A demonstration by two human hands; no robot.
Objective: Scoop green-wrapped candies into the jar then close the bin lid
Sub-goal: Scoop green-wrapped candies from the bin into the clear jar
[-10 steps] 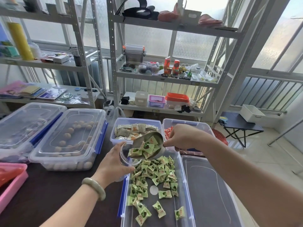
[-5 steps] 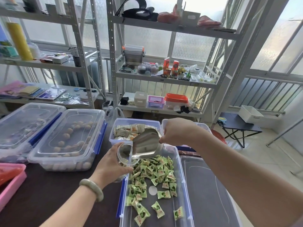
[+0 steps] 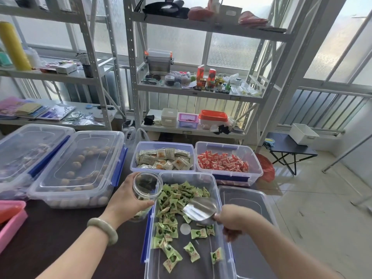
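Note:
An open clear bin [image 3: 214,179] in front of me holds several green-wrapped candies [image 3: 174,200]. My left hand [image 3: 126,202] grips a clear plastic jar [image 3: 146,188], tilted with its mouth toward me, at the bin's left rim; a few green candies show at its bottom. My right hand [image 3: 231,220] holds a metal scoop [image 3: 198,208] by its handle, low inside the bin over the candies. The scoop looks empty. The bin's clear lid [image 3: 245,200] lies to the right of the bin.
Behind stand two open bins, one with beige-wrapped sweets [image 3: 164,158], one with red-wrapped sweets [image 3: 222,163]. Two lidded bins [image 3: 80,168] sit on the dark table at the left, a pink tray [image 3: 10,220] at the far left. Metal shelving [image 3: 191,91] stands behind.
The scoop was tipped at the jar's mouth with candies in it; now my right hand has brought it down into the bin, empty. The jar stays in my left hand.

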